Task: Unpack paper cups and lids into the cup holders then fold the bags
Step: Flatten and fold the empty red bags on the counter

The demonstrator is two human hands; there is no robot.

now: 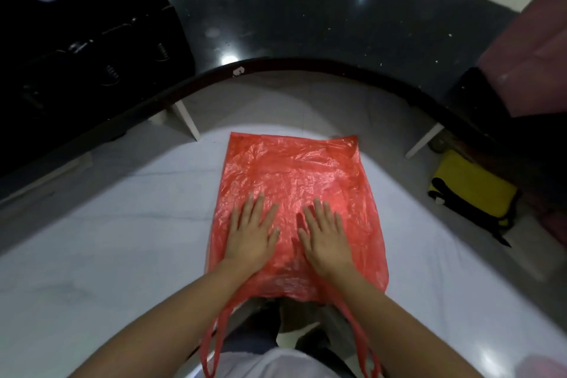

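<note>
Red plastic bag (one) under left hand and right hand, grips open flat.

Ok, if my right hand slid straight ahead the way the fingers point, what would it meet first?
Only more of the red plastic bag: the right hand lies flat on it, fingers pointing toward its far edge. Beyond that edge, bare white surface, as far as visible.

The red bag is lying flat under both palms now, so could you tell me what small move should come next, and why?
Probably slide both palms outward once more, then fold one long side over. The red bag lies flat on the white surface, with the left hand and right hand pressing it open-palmed; it looks empty but still wrinkled, and its handles hang off the near edge.
</note>
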